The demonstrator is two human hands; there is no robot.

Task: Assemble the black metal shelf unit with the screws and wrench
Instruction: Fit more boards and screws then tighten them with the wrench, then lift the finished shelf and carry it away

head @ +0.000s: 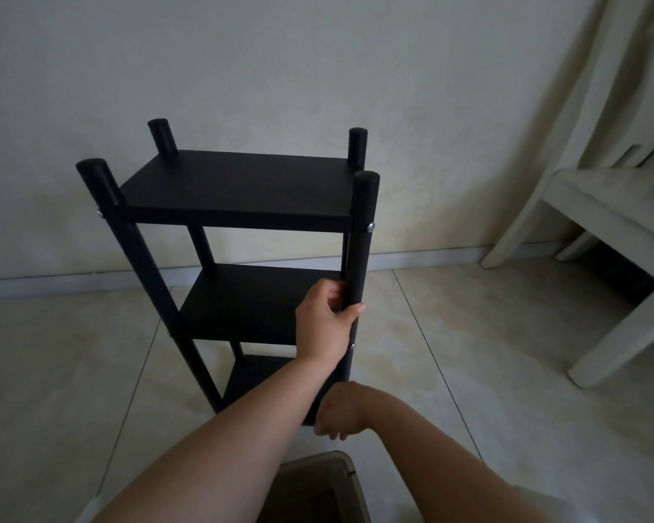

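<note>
Shelf unit [238,190] black – screws [370,227] silver – floor tiles [469,334] beige.

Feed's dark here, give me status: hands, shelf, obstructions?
Left hand grips front right post. Right hand low at post base, grip unclear. Shelf unit upright, three shelves on. No obstruction seen.

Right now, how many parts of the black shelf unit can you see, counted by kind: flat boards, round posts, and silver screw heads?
Flat black shelf boards: 3 (top, middle, bottom)
Round black metal posts: 4 ()
Silver screw heads clearly showing: 2 ()
Total: 9
</note>
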